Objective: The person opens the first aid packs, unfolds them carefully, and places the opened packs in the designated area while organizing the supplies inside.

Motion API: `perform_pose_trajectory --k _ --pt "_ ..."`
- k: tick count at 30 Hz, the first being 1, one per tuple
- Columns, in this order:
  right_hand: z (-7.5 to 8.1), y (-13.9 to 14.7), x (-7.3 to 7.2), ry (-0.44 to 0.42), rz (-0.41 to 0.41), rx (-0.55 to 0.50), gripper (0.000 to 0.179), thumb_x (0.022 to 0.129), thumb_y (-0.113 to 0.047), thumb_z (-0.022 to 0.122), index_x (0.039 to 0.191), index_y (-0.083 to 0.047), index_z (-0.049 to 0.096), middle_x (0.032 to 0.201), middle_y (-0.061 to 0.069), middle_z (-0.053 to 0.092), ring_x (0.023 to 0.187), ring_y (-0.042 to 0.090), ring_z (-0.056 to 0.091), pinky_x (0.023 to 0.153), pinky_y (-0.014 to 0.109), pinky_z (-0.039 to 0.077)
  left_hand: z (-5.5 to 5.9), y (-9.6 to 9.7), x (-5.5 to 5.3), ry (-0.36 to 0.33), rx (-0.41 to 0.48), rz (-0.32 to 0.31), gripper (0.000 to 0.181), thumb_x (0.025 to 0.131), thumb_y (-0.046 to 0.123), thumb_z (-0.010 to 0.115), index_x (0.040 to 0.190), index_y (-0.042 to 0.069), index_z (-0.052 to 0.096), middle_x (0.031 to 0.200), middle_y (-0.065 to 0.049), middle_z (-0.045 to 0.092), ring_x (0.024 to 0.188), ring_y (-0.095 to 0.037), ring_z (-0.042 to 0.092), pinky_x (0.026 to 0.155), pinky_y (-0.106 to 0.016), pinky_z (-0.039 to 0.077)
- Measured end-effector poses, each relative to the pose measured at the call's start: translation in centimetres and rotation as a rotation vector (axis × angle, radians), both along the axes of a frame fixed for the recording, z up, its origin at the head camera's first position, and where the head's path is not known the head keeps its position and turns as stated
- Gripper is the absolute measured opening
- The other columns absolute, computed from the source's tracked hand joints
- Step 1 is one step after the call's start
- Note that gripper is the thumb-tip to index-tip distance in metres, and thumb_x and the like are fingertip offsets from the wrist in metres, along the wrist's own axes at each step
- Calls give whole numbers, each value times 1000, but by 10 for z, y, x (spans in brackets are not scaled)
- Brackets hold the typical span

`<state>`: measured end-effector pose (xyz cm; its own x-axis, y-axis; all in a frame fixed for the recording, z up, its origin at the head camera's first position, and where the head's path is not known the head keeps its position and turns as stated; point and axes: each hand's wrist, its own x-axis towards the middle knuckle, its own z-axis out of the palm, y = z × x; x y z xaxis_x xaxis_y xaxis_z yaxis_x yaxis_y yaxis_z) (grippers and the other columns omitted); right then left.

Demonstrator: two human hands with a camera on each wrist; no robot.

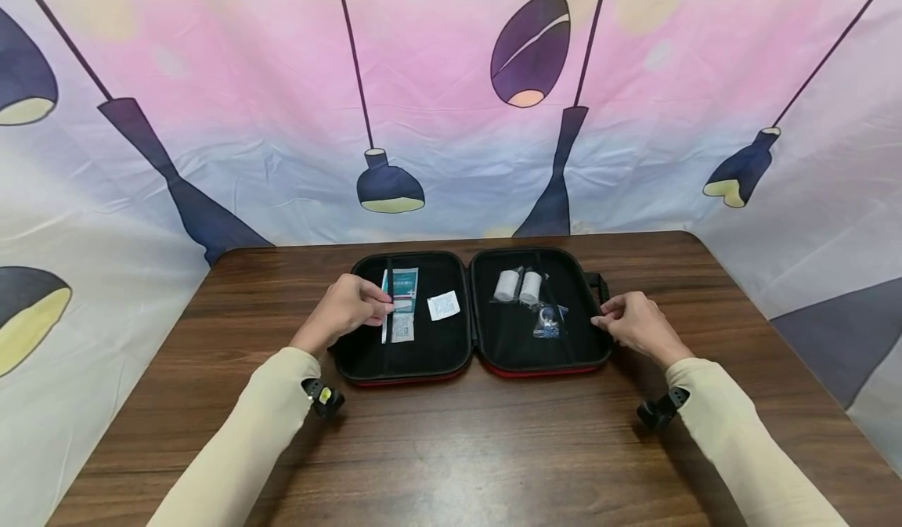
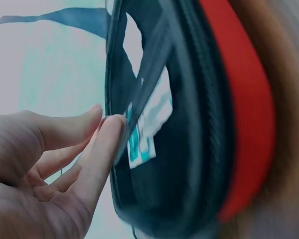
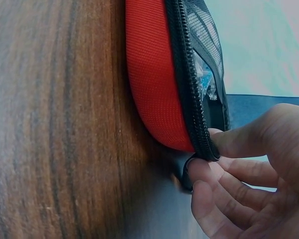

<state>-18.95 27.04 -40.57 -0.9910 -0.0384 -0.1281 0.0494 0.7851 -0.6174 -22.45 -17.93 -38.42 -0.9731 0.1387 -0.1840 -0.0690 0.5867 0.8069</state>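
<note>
A red-and-black zip case (image 1: 430, 366) lies unfolded on the table, its two halves side by side. My left hand (image 1: 345, 308) is over the left half, thumb and fingertips pinching the black elastic strap (image 2: 147, 74). Under that strap is a teal-and-white packet (image 1: 404, 315), with a small white packet (image 1: 443, 305) to its right. My right hand (image 1: 634, 319) grips the outer rim of the right half, thumb on the zipper edge (image 3: 202, 134) and fingers below it. Two wrapped white bandage rolls (image 1: 506, 285) and a small clear bag (image 1: 546, 322) with blue marks lie in that half.
The brown wooden table (image 1: 493, 449) extends around the case. A black carry handle (image 1: 599, 286) sticks out at the case's right side. Black mesh (image 3: 202, 25) covers part of the right half. Behind the table hangs a printed cloth (image 1: 437, 104) with lamp drawings.
</note>
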Motion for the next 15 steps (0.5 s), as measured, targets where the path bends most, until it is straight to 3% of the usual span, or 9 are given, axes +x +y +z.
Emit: perform_pose_trajectory --k 7,15 --pt "0 -1 0 -9 -3 1 40 97 -18 70 120 13 64 100 20 73 68 15 64 60 32 56 -6 24 -13 -45 14 -64 21 96 2 68 114 -9 71 108 -21 72 86 -24 75 75 -32 61" --pt "0 0 0 3 10 -2 39 97 -18 69 121 14 64 99 20 72 68 15 65 61 32 57 -9 42 -22 -72 25 -56 18 96 -1 67 111 -9 71 113 -22 68 86 -24 75 76 -32 61"
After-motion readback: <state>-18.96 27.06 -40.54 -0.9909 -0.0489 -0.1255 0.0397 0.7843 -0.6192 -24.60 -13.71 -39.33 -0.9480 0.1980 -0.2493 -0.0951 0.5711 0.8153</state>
